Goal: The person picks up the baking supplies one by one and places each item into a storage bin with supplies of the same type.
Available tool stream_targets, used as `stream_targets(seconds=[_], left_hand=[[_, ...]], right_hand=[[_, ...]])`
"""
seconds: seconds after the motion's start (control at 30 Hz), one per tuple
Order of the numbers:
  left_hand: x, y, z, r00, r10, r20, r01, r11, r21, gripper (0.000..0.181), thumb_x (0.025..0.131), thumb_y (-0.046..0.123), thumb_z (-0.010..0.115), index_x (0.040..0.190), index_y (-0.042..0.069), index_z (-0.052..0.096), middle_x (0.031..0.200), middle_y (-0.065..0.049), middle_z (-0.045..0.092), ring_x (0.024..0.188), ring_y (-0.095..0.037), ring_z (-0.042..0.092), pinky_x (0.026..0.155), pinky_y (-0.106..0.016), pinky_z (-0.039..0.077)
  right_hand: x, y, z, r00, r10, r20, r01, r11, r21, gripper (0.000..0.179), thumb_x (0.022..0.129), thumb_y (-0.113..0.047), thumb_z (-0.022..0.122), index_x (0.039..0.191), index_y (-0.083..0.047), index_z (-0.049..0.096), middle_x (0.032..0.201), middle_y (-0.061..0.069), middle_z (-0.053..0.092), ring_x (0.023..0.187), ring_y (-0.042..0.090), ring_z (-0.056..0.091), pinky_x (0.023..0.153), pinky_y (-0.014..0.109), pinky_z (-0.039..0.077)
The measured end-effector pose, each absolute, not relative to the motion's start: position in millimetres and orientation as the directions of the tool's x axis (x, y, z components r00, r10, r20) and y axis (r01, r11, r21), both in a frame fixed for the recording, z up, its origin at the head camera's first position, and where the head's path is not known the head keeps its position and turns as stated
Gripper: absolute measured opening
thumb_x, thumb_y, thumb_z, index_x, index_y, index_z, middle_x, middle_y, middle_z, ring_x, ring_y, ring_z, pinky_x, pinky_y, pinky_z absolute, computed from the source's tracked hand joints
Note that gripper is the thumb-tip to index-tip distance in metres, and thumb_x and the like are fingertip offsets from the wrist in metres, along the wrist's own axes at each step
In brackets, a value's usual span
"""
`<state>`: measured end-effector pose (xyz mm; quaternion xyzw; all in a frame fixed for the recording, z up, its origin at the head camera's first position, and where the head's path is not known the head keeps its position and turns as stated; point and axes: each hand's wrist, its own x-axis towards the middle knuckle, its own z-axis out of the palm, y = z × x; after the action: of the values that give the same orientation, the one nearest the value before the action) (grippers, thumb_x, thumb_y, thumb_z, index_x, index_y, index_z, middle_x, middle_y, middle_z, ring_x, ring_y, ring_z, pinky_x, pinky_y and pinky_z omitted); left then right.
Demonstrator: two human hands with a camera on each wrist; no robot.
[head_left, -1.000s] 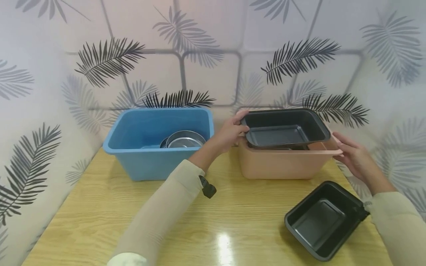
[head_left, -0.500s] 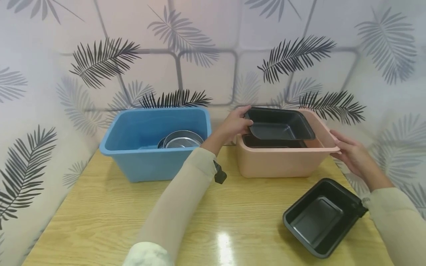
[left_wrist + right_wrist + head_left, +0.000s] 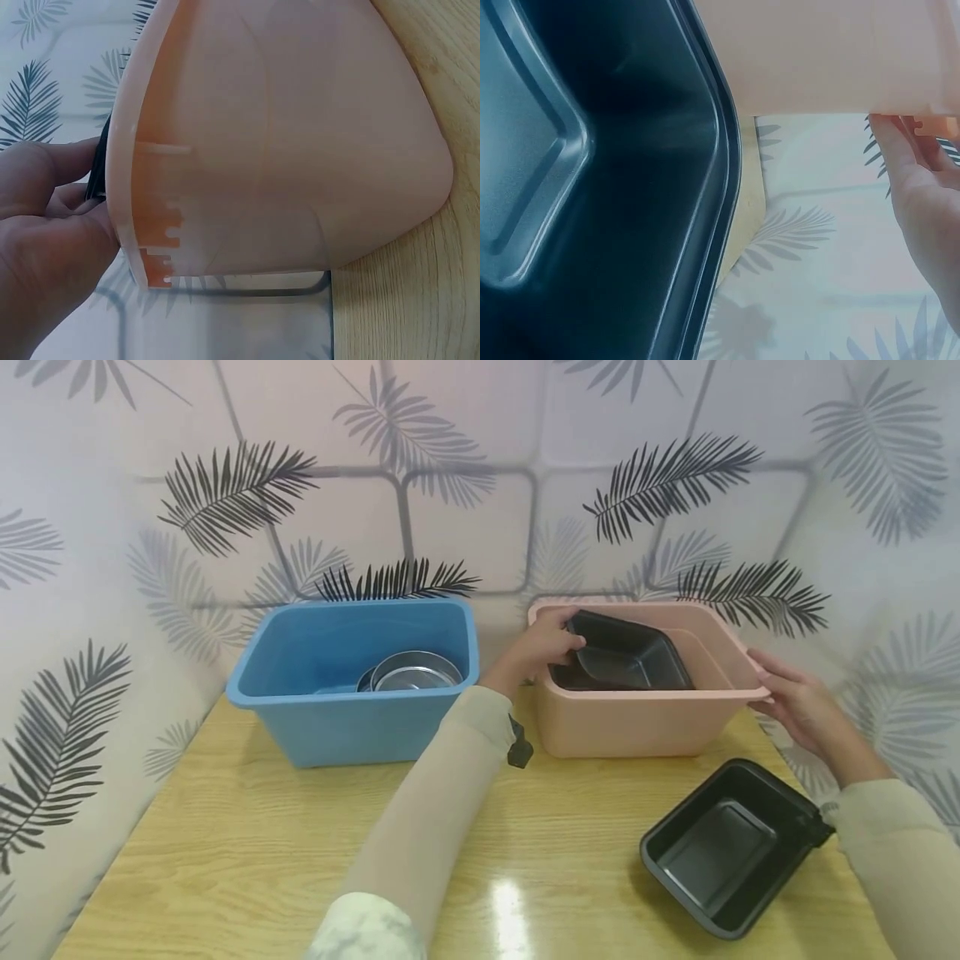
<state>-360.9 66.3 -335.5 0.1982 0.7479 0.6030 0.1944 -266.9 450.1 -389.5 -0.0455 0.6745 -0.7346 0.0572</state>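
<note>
My left hand [image 3: 543, 643] pinches the left end of a black loaf pan [image 3: 637, 656], which tilts down to the right inside the pink plastic bin [image 3: 630, 722]. Under it, another dark pan [image 3: 568, 678] shows in part. In the left wrist view, the bin's wall hides most of the pinched pan [image 3: 97, 169]. My right hand [image 3: 798, 702] grips the bin's right rim. Below that hand, a black rectangular baking pan [image 3: 716, 852] lies on the table; its inside fills the left of the right wrist view.
A blue plastic bin [image 3: 352, 727] stands to the left, with round metal pans [image 3: 416, 672] at its right end. Both bins sit on the wooden table [image 3: 300, 835], close to the leaf-patterned backdrop [image 3: 465, 435].
My left hand has moved right and down, lowering the loaf pan from above the rim into the pink bin. The right hand stays at the bin's rim.
</note>
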Motion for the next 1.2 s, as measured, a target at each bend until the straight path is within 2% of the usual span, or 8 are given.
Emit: stream_targets(seconds=[0.1, 0.2, 0.47, 0.6, 0.77, 0.87, 1.03, 1.2], left_hand=[[-362.2, 70.4, -334.5, -0.848, 0.53, -0.035, 0.114, 0.246, 0.963, 0.069, 0.1, -0.003, 0.055, 0.161, 0.009, 0.025, 0.163, -0.018, 0.03, 0.134, -0.032, 0.053, 0.101, -0.046, 0.055], [-363.8, 74.6, -336.3, -0.845, 0.535, -0.016, 0.153, 0.27, 0.951, 0.068, 0.099, -0.002, 0.056, 0.16, 0.007, 0.027, 0.162, -0.019, 0.032, 0.13, -0.033, 0.056, 0.097, -0.046, 0.057], [-363.8, 83.4, -344.3, -0.848, 0.529, -0.027, 0.104, 0.217, 0.971, 0.066, 0.099, -0.004, 0.056, 0.158, 0.002, 0.028, 0.161, -0.02, 0.032, 0.123, -0.034, 0.057, 0.101, -0.05, 0.054], [-363.3, 87.3, -346.4, -0.862, 0.507, -0.018, 0.124, 0.246, 0.961, 0.065, 0.098, -0.005, 0.055, 0.157, -0.001, 0.029, 0.161, -0.02, 0.034, 0.121, -0.033, 0.058, 0.1, -0.048, 0.055], [-363.8, 91.2, -347.4, -0.876, 0.482, 0.002, 0.169, 0.304, 0.938, 0.062, 0.098, -0.005, 0.056, 0.155, -0.004, 0.031, 0.156, -0.022, 0.041, 0.119, -0.034, 0.06, 0.097, -0.044, 0.057], [-364.1, 91.7, -346.9, -0.879, 0.477, 0.008, 0.193, 0.34, 0.92, 0.06, 0.099, -0.001, 0.057, 0.154, -0.005, 0.032, 0.154, -0.023, 0.043, 0.125, -0.035, 0.058, 0.101, -0.044, 0.055], [-363.2, 90.2, -344.9, -0.882, 0.469, 0.049, 0.269, 0.416, 0.869, 0.056, 0.102, 0.008, 0.057, 0.152, -0.006, 0.037, 0.156, -0.02, 0.042, 0.142, -0.031, 0.045, 0.118, -0.039, 0.039], [-360.9, 88.8, -344.9, -0.87, 0.484, 0.092, 0.289, 0.35, 0.891, 0.052, 0.104, 0.01, 0.052, 0.151, -0.007, 0.038, 0.155, -0.023, 0.042, 0.144, -0.034, 0.041, 0.121, -0.04, 0.035]], right_hand=[[-267.1, 449.8, -388.4, -0.991, -0.135, -0.02, 0.03, -0.073, -0.997, 0.07, 0.107, -0.017, 0.049, 0.162, -0.01, 0.007, 0.169, 0.008, -0.002, 0.106, -0.008, 0.063, 0.082, 0.017, 0.057], [-267.1, 449.4, -387.3, -0.992, -0.125, -0.032, 0.04, -0.056, -0.998, 0.071, 0.107, -0.02, 0.05, 0.163, -0.011, 0.008, 0.17, 0.007, -0.002, 0.105, -0.008, 0.062, 0.082, 0.016, 0.057], [-265.7, 448.7, -389.1, -0.992, -0.126, -0.031, 0.033, -0.016, -0.999, 0.069, 0.107, -0.021, 0.049, 0.163, -0.013, 0.01, 0.17, 0.006, 0.002, 0.108, -0.008, 0.06, 0.083, 0.016, 0.056], [-265.4, 448.1, -388.5, -0.994, -0.103, -0.046, 0.043, 0.029, -0.999, 0.069, 0.107, -0.026, 0.051, 0.163, -0.016, 0.013, 0.171, 0.006, 0.005, 0.108, -0.008, 0.059, 0.083, 0.015, 0.055], [-266.1, 448.3, -386.9, -0.993, -0.116, -0.021, 0.025, -0.032, -0.999, 0.069, 0.107, -0.023, 0.05, 0.163, -0.013, 0.01, 0.17, 0.007, 0.002, 0.107, -0.007, 0.061, 0.083, 0.016, 0.056], [-266.5, 448.5, -386.5, -0.993, -0.12, -0.013, 0.02, -0.057, -0.998, 0.069, 0.107, -0.02, 0.05, 0.163, -0.011, 0.01, 0.17, 0.008, 0.002, 0.107, -0.006, 0.061, 0.083, 0.016, 0.056], [-266.7, 448.1, -386.5, -0.993, -0.116, -0.038, 0.043, -0.038, -0.998, 0.07, 0.107, -0.022, 0.05, 0.163, -0.012, 0.009, 0.17, 0.008, 0.001, 0.105, -0.008, 0.061, 0.082, 0.016, 0.056], [-266.1, 448.0, -387.2, -0.993, -0.116, -0.035, 0.039, -0.031, -0.999, 0.07, 0.107, -0.024, 0.049, 0.163, -0.012, 0.009, 0.17, 0.008, 0.002, 0.106, -0.007, 0.06, 0.083, 0.015, 0.055]])
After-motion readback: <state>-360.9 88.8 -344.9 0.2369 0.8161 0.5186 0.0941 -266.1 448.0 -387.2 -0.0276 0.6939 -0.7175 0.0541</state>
